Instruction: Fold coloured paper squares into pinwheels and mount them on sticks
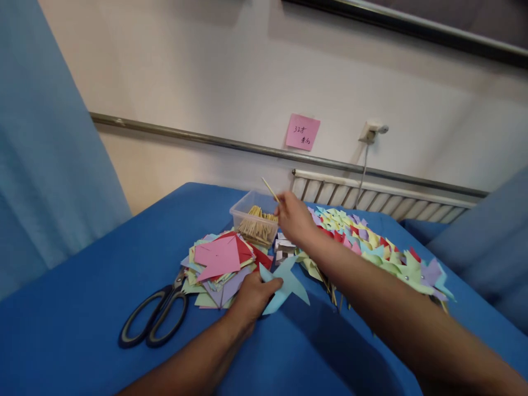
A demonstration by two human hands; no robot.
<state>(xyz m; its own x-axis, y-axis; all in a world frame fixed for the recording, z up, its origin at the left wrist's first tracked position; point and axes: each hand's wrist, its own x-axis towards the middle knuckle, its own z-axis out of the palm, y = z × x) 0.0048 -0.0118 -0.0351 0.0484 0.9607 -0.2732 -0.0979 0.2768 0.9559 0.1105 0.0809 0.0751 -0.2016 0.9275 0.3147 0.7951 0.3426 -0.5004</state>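
Note:
My left hand (252,294) pinches a light blue paper pinwheel (286,283) with pointed blades, just above the blue table. Higher up, my right hand (293,217) grips a thin wooden stick (270,188), which slants up to the left. That hand is at the right side of a clear plastic box (241,215) with many similar sticks (256,224) inside. Left of my left hand lies a pile of coloured cut paper squares (218,256), a pink one on top. A small white box (284,248) stands between the plastic box and the blue pinwheel.
Scissors (159,313) with dark handles lie left of the paper pile. Many finished pinwheels (371,242) on sticks cover the right of the blue tabletop (82,313). Behind are a radiator (330,190), a wall rail (198,140) and a pink note (303,132).

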